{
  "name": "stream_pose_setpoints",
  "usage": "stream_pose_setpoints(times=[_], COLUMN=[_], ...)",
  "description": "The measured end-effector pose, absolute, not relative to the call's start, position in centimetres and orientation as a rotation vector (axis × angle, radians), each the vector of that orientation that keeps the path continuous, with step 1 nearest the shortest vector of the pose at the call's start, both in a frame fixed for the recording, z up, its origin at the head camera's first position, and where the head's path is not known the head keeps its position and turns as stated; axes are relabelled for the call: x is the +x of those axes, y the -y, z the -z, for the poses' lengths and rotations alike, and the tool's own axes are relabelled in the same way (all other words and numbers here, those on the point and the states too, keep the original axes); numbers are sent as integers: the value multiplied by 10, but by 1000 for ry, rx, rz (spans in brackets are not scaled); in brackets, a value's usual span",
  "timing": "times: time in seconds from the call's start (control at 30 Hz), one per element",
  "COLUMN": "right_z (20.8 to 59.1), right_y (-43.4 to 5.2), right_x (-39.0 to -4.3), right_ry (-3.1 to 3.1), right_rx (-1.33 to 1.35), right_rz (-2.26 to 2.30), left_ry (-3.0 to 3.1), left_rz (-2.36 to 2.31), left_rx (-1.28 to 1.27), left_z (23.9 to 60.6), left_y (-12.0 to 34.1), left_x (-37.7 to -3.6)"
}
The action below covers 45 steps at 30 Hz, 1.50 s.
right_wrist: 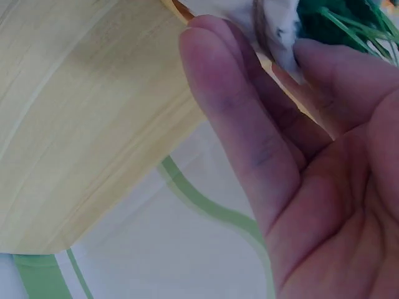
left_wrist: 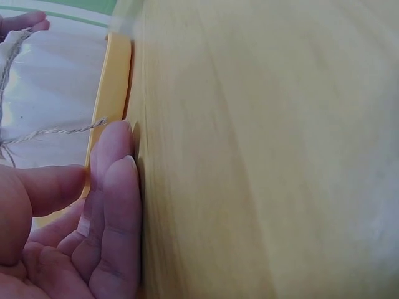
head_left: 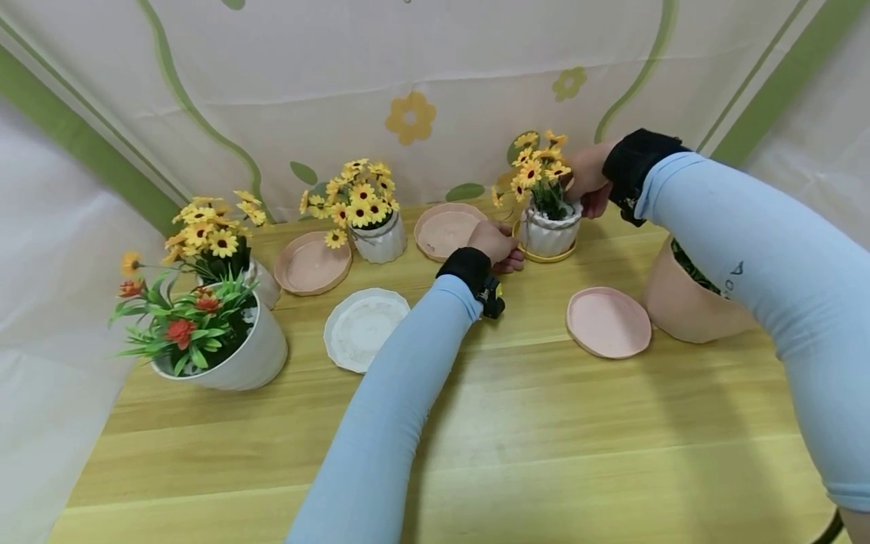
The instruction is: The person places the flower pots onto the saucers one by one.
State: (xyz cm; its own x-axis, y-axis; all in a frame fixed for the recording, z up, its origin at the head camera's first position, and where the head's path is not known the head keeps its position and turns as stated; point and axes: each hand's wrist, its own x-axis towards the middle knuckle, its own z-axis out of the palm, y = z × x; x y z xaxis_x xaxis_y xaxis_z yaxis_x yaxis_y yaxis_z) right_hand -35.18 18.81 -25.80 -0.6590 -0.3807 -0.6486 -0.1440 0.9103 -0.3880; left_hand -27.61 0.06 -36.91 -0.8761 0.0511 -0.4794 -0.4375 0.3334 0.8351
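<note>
At the back of the wooden bench (head_left: 544, 423), a small white ribbed pot of yellow daisies (head_left: 549, 227) stands on a yellow saucer (head_left: 544, 258). The left hand (head_left: 496, 245) sits at the saucer's near-left edge, fingers curled, fingertips (left_wrist: 115, 146) touching the yellow rim and the bench. The right hand (head_left: 586, 181) is behind the pot on its right side, fingers (right_wrist: 237, 118) fairly straight and laid against the pot's white wall; whether it truly grips I cannot tell. A pink saucer (head_left: 608, 322) lies nearby, a white plate (head_left: 365, 328) to the left.
</note>
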Motion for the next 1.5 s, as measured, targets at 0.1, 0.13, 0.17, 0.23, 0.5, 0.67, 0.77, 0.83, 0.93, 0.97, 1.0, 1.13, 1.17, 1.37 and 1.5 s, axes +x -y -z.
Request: stream_pose_setpoints(times=[0.1,0.13,0.17,0.23,0.5,0.67,0.77,0.83,0.93,0.97,1.0,1.13,1.17,1.37,1.5], right_z=[245,239,232,218,160,131,125,129,144,152,160,200,211,276,311], right_y=[-192,-193,-193,-193,-176,-165,-159,-154,-145,-142,-138,-124,-121,-97,-83], right_x=[-351,-351,-352,-353,-339,-319,-309,-304,-298,-296,-293,-285,-283,-279,-275], right_ry=[-2305,-2316,-2329,-2361,-2767,-3017,-3068,-3063,-3002,-2976,-2955,-2944,-2958,-3161,-3182], right_rx=[-404,-411,-414,-417,-509,-542,-517,-468,-380,-361,-344,-391,-418,-735,-842], right_rz=[385,371,359,349,430,543,706,815,969,1012,1044,1127,1135,909,682], left_ry=[-2178,-2182,-2183,-2183,-2130,-2109,-2183,-2273,-2429,-2483,-2514,-2616,-2625,-2671,-2763], left_rz=[-1548,-1545,-1541,-1545,-1657,-1726,-1730,-1745,-1751,-1741,-1750,-1731,-1738,-1759,-1661], left_rx=[-358,-355,-364,-372,-407,-215,-48,62,207,238,261,270,262,221,248], left_z=[374,376,378,382,385,370,358,350,337,333,329,316,316,324,324], left_y=[-1,-1,-1,0,12,34,55,70,94,102,110,140,146,164,166], left_x=[-283,-285,-288,-293,-297,-285,-275,-268,-256,-251,-246,-227,-224,-215,-212])
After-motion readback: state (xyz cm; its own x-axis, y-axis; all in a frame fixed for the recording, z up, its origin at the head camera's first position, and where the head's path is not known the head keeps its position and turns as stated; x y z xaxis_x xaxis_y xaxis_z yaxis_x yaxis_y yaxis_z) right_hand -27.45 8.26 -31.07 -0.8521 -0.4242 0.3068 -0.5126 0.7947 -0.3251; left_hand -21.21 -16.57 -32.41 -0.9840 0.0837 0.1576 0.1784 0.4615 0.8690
